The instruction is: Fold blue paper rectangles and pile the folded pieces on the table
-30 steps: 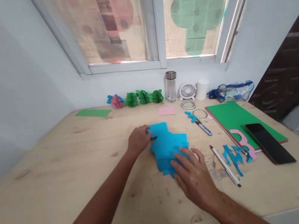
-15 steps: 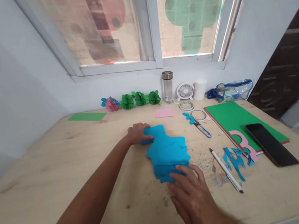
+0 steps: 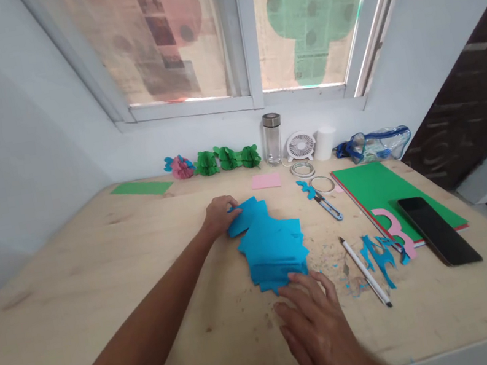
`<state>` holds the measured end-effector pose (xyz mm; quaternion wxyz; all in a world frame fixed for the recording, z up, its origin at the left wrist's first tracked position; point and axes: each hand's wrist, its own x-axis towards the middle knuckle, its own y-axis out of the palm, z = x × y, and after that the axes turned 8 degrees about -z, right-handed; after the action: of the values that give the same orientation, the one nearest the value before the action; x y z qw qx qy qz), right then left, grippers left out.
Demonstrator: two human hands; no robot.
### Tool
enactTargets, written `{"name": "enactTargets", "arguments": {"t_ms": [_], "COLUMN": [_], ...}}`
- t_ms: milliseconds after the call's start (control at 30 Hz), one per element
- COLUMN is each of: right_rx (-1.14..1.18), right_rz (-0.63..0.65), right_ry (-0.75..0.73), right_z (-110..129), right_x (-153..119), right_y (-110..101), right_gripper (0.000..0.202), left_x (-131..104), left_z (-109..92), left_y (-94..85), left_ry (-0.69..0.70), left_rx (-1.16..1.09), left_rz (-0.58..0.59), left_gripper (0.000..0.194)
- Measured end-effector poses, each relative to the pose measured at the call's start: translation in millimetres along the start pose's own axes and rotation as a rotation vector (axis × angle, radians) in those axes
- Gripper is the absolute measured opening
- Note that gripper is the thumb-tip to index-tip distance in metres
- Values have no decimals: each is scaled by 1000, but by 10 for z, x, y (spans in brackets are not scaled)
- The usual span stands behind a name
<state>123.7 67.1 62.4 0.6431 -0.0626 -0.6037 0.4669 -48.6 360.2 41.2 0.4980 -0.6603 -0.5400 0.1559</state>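
A loose pile of blue paper pieces (image 3: 275,242) lies on the wooden table in front of me. At its far left, my left hand (image 3: 221,214) pinches a blue paper piece (image 3: 246,215) by its left edge, tilted against the rest of the pile. My right hand (image 3: 315,314) lies at the near edge of the pile, fingers apart and bent a little, the fingertips touching or almost touching the lowest sheets. Right of the pile are a white pen (image 3: 365,271) and ragged blue paper scraps (image 3: 380,256).
A utility knife (image 3: 329,207) and tape rolls (image 3: 321,184) lie beyond the pen. A phone (image 3: 439,231) rests on green sheets (image 3: 366,187) at the right. Along the wall stand paper ornaments (image 3: 227,158), a glass bottle (image 3: 272,140) and a small fan (image 3: 300,146).
The blue piece in my left hand has turned and come partly away from the pile, showing a gap beneath it. My right hand has barely moved.
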Motion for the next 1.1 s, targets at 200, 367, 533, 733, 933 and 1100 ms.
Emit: {"name": "enactTargets", "arguments": {"t_ms": [200,367,533,733,933,1100], "right_rx": [29,41,113,493,642,526], "right_rz": [-29,-55,-65,-27,101,76], "right_ry": [64,84,223,597,770,786], "right_z": [24,-25,-148,-236,-342,-481], "right_x": [-142,-258,-184,-77,-164,-264], "right_y": [-106,-178,-279,-249,-97,-63], "right_gripper": [21,26,33,40,30,32], "left_x": [-174,-559,-993,-1361,-1321,-1280], "left_z": [-48,-239,-629,-1040,-1155,-1146], "left_y": [-531,-1020,-1086,-790,-571,-652], "left_ry": [-65,-146,-163,-50,1,-80], "left_rx": [-65,-136,-271,-428,-433,-352], "left_rz": [-43,-115,35,363,416,221], "left_gripper": [26,31,39,47,47,43]}}
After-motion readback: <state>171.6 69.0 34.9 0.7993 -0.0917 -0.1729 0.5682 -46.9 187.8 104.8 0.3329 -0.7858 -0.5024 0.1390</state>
